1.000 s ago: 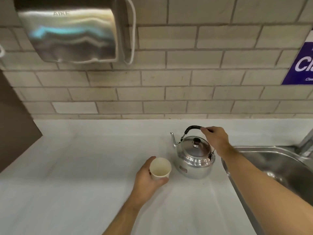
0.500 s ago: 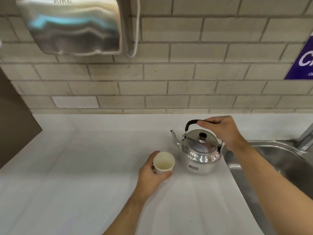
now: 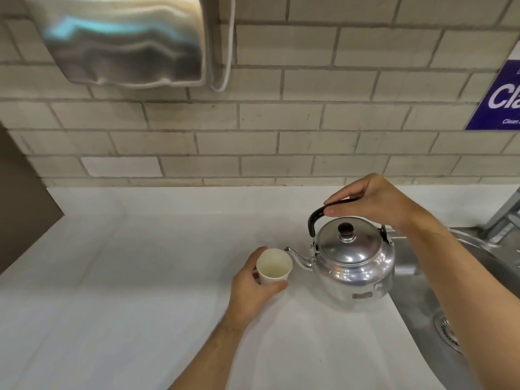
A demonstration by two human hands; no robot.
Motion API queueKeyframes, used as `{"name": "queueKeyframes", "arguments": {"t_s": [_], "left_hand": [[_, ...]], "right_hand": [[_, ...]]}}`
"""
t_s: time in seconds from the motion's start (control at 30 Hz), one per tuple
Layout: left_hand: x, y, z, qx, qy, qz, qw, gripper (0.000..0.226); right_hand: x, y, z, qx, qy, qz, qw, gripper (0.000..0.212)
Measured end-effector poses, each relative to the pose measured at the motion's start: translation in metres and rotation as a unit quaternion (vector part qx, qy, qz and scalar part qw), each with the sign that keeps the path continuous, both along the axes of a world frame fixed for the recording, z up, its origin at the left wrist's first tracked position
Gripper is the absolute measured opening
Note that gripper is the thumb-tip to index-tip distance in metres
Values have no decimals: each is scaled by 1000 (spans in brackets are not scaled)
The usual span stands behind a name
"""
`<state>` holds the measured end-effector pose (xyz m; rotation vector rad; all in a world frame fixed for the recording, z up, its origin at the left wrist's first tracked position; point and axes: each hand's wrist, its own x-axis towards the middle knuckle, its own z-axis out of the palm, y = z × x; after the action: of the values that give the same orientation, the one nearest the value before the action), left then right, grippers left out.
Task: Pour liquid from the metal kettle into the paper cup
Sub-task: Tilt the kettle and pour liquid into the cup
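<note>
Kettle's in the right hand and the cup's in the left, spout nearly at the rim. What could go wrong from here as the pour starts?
1. The spout sits at the paper cup's edge, not over its middle; a first surge could run onto the white counter.
2. The cup is small and light, held only by the left hand; squeezing could deform it.
3. The right hand grips the handle alone; tipping steeply may loosen the lid.
</note>
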<state>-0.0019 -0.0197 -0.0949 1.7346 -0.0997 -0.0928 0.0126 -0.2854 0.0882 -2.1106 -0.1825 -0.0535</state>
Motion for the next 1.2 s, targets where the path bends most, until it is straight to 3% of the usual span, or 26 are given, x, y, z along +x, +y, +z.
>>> {"name": "queueKeyframes", "arguments": {"t_s": [0.27, 1.2], "left_hand": [[2, 0, 0, 3, 0, 1, 1000, 76], [5, 3, 2, -8, 6, -14, 1000, 72]], "right_hand": [[-2, 13, 10, -57, 26, 11, 998, 28], [-1, 19, 21, -118, 36, 2, 992, 35]]}}
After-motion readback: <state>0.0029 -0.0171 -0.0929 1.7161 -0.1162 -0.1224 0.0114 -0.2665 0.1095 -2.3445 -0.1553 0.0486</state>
